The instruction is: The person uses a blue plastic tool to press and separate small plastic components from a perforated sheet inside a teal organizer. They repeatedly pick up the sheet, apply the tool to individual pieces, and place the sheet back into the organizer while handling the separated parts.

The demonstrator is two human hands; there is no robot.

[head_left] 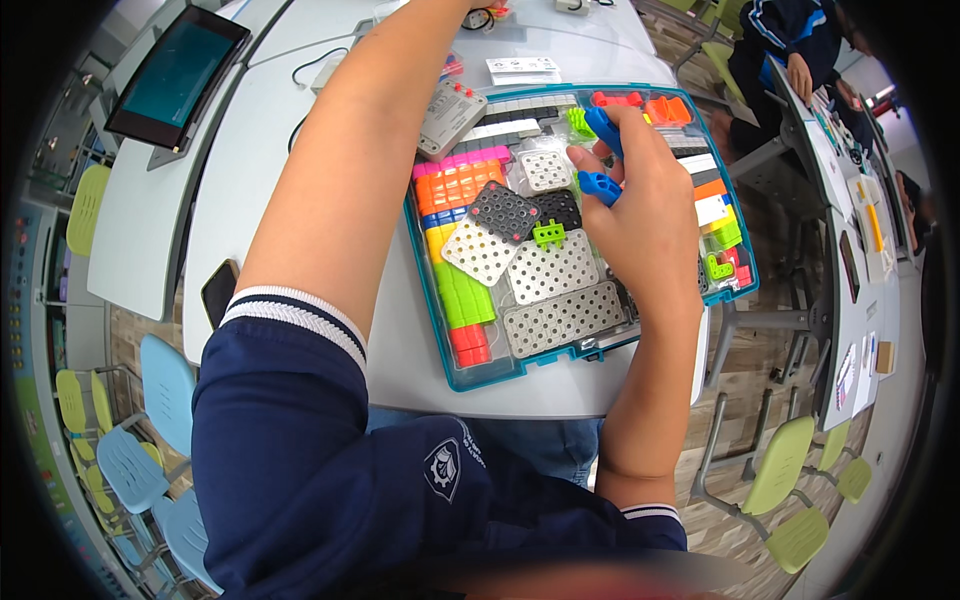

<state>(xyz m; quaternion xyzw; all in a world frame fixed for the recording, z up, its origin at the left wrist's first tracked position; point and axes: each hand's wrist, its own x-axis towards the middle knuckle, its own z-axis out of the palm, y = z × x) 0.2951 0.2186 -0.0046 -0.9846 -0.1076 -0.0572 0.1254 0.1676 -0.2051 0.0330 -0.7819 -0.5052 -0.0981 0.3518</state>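
Note:
My right hand (pixel 645 185) is closed around a blue plastic piece (pixel 602 187) with two rounded ends showing, held above a teal-edged case of building parts (pixel 487 376). The rest of that piece is hidden by my fingers. Stretched across the table, my left arm reaches the top edge, where only a bit of my left hand (pixel 482 4) shows and its fingers are cut off. Below my right hand lie a dark perforated plate (pixel 503 211), a white perforated plate (pixel 553 268), a long grey perforated plate (pixel 563 319) and a green connector (pixel 549 235).
A grey box with buttons (pixel 452 118) rests against the case's upper left corner. Farther left are a dark screen (pixel 178 80) and a phone (pixel 219 291). Blue chairs (pixel 167 390) and green chairs (pixel 782 465) flank the table. Another person (pixel 790 40) sits at the right table.

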